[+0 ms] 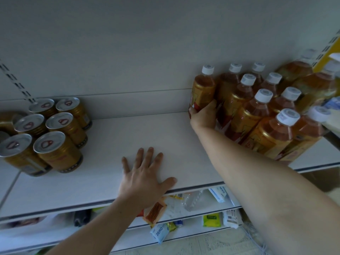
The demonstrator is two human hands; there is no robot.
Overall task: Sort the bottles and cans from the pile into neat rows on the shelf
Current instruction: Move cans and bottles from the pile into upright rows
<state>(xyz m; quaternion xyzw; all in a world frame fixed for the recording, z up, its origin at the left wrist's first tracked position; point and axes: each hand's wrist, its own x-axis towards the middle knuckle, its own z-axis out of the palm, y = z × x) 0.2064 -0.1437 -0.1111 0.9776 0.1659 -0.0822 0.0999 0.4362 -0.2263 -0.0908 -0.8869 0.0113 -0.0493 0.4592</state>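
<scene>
Amber bottle [203, 92], at the back-left corner of the rows on the shelf [128, 135], is gripped low by the right hand [201, 116]; the left hand [147, 173] lies spread flat on the shelf. A careless shove could topple the touching neighbouring bottles [257, 111]

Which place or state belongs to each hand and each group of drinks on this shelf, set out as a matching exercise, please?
1. left hand
2. right hand
3. gold cans
4. tea bottles

A. white-capped, at the right end of the shelf
B. flat on the bare middle of the shelf
C. upright at the shelf's left end
D. gripping the back-left bottle

Pairs: 1-B, 2-D, 3-C, 4-A.
</scene>
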